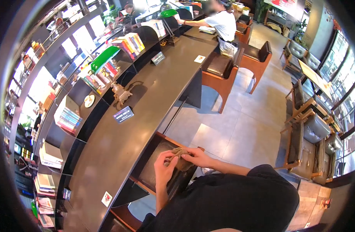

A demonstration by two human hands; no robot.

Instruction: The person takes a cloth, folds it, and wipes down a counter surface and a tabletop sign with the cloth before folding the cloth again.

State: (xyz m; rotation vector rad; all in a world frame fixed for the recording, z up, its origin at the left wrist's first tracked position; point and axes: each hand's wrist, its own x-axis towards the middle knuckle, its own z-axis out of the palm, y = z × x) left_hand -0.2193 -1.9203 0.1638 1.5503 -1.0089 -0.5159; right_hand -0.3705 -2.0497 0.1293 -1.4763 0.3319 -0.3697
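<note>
A brown, crumpled cloth (182, 163) is held between my two hands, above a dark leather chair seat (156, 154). My left hand (164, 165) pinches its left side, thumb and fingers closed. On its right side, my right hand (195, 157) has its fingers closed on the same cloth. Both hands are close together, beside the edge of the long dark counter (119, 147). Part of the cloth hangs down below the fingers.
On the counter are a dark sign (123, 115), a brown figurine (121, 94) and a white card (106, 198). Books (68, 118) and green lamps (104, 59) line the shelf. A person in white (222, 25) leans over the far counter. Wooden armchairs (220, 71) stand alongside.
</note>
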